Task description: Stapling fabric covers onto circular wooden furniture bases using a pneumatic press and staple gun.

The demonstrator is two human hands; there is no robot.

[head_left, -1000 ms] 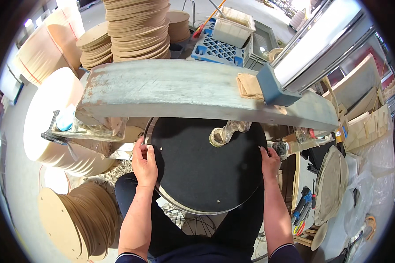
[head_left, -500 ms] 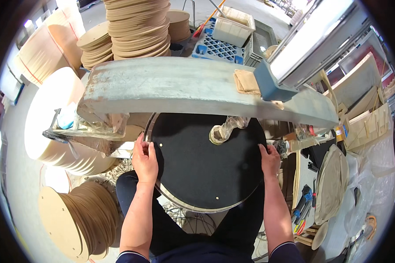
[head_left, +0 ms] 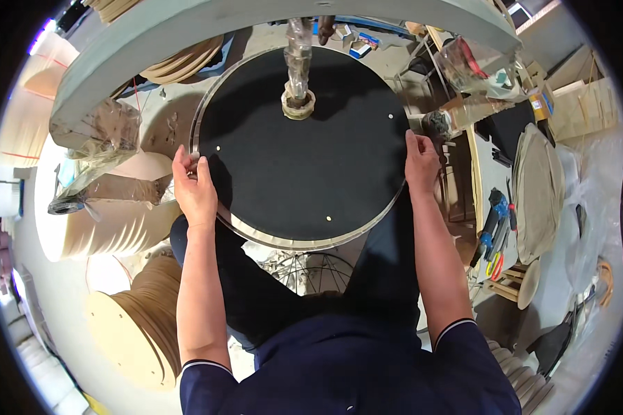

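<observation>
A large round black disc (head_left: 304, 166) lies in front of me, with a few small pale dots showing on its face. Around its edge runs a pale metallic rim (head_left: 284, 244). My left hand (head_left: 195, 190) is at the disc's left edge, thumb and fingers on either side of the rim. At the right edge my right hand (head_left: 422, 162) has its thumb against the disc, its other fingers curled and partly hidden. A plastic-wrapped rod (head_left: 298, 62) hangs above the far part of the disc, with a wrapped round end (head_left: 298, 104).
A thick grey machine arm (head_left: 145, 45) arches across the far side. Wrapped side arms (head_left: 128, 188) reach towards the disc from left and right. A stack of tan discs (head_left: 135, 318) stands at lower left. Blue-handled tools (head_left: 493, 218) lie on a surface at right.
The view has tilted down, so the disc and both hands appear higher. The rod's round end now shows left of where it was. Both hands stay at the disc's edges.
</observation>
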